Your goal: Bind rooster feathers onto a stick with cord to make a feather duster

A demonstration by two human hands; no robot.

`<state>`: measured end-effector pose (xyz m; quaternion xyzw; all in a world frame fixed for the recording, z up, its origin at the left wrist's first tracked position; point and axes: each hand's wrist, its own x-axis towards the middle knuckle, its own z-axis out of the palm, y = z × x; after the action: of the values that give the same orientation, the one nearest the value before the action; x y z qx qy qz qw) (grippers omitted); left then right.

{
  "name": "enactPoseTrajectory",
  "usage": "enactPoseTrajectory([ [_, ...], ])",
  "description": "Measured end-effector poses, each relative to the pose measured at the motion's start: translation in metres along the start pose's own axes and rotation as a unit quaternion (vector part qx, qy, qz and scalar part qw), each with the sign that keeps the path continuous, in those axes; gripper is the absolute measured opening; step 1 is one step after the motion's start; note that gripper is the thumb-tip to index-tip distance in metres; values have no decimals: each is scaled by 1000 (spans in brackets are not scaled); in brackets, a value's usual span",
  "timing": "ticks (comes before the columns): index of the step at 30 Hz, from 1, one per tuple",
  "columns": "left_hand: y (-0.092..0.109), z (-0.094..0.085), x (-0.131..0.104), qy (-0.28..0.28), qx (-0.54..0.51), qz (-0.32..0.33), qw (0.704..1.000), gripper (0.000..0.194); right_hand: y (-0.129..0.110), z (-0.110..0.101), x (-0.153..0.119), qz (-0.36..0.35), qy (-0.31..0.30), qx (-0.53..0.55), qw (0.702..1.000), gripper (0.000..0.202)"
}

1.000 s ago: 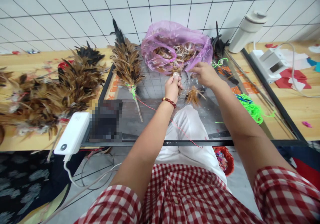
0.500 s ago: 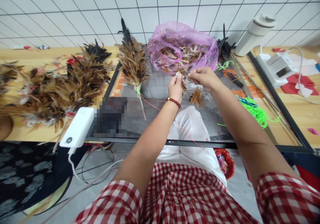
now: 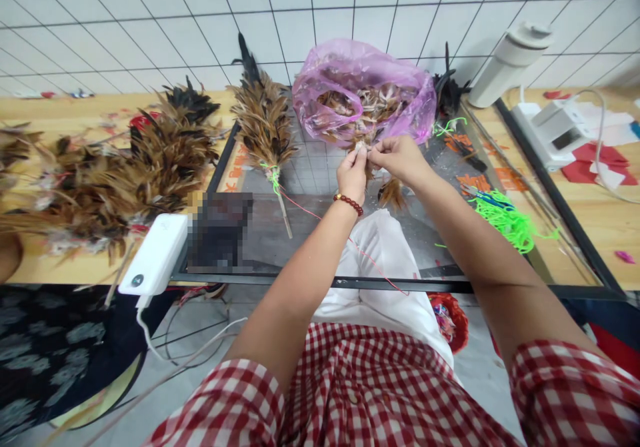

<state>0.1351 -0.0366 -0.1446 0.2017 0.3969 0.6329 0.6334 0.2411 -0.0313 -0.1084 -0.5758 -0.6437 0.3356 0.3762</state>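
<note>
My left hand pinches a small bunch of brown feathers by its pale quill ends, just in front of the pink plastic bag. My right hand is closed at the same quill ends, its fingertips meeting those of the left; what it grips is too small to make out. Loose brown feathers lie in the bag, and a small feather tuft rests on the table below my right hand. To the left lies a feather duster on a thin stick, bound with green string and trailing red thread.
Piled feather dusters cover the left side. A white power bank sits at the front edge. At right are green strings, thin sticks, a white bottle and a power strip. Black feathers stand behind.
My right hand has moved left, and its fingertips now meet my left hand at the quill ends. My left hand keeps its pinch on the feathers.
</note>
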Motion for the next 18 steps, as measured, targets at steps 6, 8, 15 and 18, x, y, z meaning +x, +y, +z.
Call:
enactPoseTrajectory([
  [6,2,2,4,50,-48,-21,997,33,22,-39,18,-38,41,-205,977,11],
  [8,4,3,2,57,-45,-22,997,35,36,-44,23,-25,89,-268,959,20],
  [15,6,3,-5,40,-26,-26,999,31,64,-11,34,-13,119,-306,944,29],
  [18,3,3,-5,30,-7,-30,999,26,65,-9,39,40,129,-277,951,16],
])
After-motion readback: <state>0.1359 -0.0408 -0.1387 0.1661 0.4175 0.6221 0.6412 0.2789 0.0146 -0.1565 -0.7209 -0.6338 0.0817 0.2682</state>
